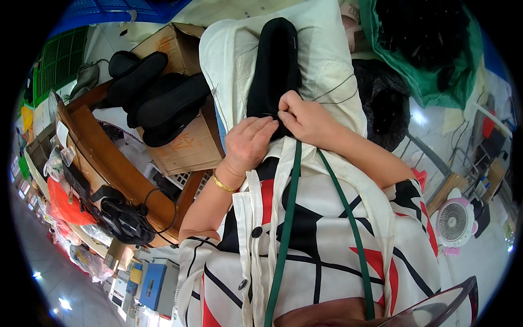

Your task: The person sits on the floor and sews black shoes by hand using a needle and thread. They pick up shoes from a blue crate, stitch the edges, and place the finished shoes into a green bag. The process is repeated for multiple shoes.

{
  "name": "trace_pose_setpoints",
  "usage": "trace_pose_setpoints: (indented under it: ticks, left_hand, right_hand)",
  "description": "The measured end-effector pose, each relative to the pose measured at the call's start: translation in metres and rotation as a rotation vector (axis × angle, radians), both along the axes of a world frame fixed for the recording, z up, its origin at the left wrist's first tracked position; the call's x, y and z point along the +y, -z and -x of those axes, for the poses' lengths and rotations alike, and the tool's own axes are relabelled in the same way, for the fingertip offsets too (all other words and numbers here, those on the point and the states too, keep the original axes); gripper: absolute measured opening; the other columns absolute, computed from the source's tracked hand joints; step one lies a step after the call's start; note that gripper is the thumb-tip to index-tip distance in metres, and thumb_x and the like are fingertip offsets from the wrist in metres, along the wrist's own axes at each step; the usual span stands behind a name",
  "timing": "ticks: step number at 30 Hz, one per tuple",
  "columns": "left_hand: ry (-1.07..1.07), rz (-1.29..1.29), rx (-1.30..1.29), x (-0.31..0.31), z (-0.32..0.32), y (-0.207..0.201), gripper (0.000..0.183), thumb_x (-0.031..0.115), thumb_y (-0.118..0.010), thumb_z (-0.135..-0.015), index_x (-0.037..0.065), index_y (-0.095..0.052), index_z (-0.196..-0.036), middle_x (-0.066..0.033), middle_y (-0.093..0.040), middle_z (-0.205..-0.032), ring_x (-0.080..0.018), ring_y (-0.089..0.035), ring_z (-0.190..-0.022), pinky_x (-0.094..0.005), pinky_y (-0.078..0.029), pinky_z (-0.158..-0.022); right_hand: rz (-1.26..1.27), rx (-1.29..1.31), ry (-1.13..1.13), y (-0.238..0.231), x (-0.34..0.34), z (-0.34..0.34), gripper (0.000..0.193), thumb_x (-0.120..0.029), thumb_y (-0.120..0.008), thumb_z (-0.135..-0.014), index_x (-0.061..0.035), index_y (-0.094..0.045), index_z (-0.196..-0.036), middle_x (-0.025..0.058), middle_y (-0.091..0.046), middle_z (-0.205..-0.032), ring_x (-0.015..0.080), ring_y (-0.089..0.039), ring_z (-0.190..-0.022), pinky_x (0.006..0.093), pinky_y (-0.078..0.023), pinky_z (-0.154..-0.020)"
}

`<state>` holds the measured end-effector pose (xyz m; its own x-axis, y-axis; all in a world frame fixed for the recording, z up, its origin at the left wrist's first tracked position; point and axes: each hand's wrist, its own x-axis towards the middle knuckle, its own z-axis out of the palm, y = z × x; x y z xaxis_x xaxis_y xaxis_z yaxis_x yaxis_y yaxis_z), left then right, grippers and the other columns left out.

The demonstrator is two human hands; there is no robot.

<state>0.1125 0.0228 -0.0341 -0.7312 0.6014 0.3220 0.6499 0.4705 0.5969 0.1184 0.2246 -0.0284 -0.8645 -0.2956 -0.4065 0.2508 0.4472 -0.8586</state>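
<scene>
A black cloth shoe (272, 65) lies lengthwise over my lap on a white apron (327, 38), its near end between my hands. My left hand (249, 140) holds that near end, the fingers bent together on its edge. Against the other side, my right hand (305, 117) is closed, thumb and fingertips pinched. A thin pale glint shows between the two hands, too small to name; whatever my right fingers grip is hidden. Dark thread (340, 90) trails in loose strands across the apron, right of the shoe.
Several black shoes (169, 103) are piled on cardboard boxes (188, 144) at left, beside a brown wooden table edge (103, 147). A black plastic bag (381, 103) and a green bag (457, 87) of dark items stand at right. A pink-and-white fan (455, 222) is lower right.
</scene>
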Motion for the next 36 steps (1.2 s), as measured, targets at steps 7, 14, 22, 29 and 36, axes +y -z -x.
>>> trace_pose_setpoints:
  ticks: [7, 14, 22, 29, 36]
  left_hand:
    - [0.018, 0.032, 0.065, -0.002, -0.001, 0.0, 0.028, 0.003, -0.067, -0.071, 0.007, -0.068, -0.098, -0.0073, -0.07, -0.095, -0.024, -0.067, -0.08, -0.0333, -0.056, -0.067]
    - [0.034, 0.1, 0.094, -0.004, -0.001, -0.005, 0.031, 0.007, -0.065, -0.077, 0.006, -0.065, -0.108, -0.0077, -0.066, -0.102, -0.0236, -0.065, -0.088, -0.0323, -0.054, -0.072]
    - [0.061, 0.111, 0.144, -0.006, 0.006, -0.004, 0.028, 0.007, -0.065, -0.075, 0.007, -0.065, -0.103, -0.0059, -0.064, -0.095, -0.0233, -0.064, -0.084, -0.0334, -0.053, -0.071]
    - [0.104, 0.058, 0.008, 0.001, 0.013, -0.007, 0.028, 0.001, -0.072, -0.072, 0.006, -0.064, -0.098, -0.0082, -0.064, -0.091, -0.0272, -0.063, -0.079, -0.0366, -0.053, -0.068]
    - [0.097, 0.066, -0.114, 0.007, 0.022, -0.012, 0.029, -0.001, -0.074, -0.074, 0.007, -0.063, -0.099, -0.0081, -0.064, -0.087, -0.0282, -0.062, -0.076, -0.0378, -0.051, -0.065]
  right_hand:
    - [-0.147, 0.143, -0.179, -0.016, 0.009, 0.023, 0.012, -0.018, -0.057, -0.092, -0.0094, -0.053, -0.099, 0.015, -0.065, -0.081, 0.0383, -0.064, -0.077, 0.0479, -0.049, -0.065]
    - [-0.182, 0.314, -0.28, -0.021, 0.002, 0.038, 0.008, -0.018, -0.064, -0.088, -0.0115, -0.064, -0.092, 0.0066, -0.056, -0.087, 0.0291, -0.061, -0.076, 0.04, -0.049, -0.066]
    - [-0.161, 0.317, -0.212, -0.011, -0.001, 0.032, 0.003, -0.014, -0.065, -0.085, -0.0114, -0.064, -0.086, 0.0096, -0.053, -0.087, 0.0302, -0.058, -0.086, 0.0414, -0.049, -0.068]
    - [0.062, 0.633, 0.261, 0.007, -0.022, 0.052, 0.007, -0.005, -0.067, -0.084, -0.0049, -0.062, -0.089, 0.0109, -0.052, -0.09, 0.027, -0.051, -0.088, 0.0345, -0.043, -0.072]
    - [0.686, -0.315, 0.346, -0.038, 0.029, 0.065, 0.019, -0.025, -0.051, -0.102, -0.0074, -0.051, -0.097, 0.006, -0.066, -0.08, 0.0104, -0.059, -0.055, 0.0239, -0.048, -0.05]
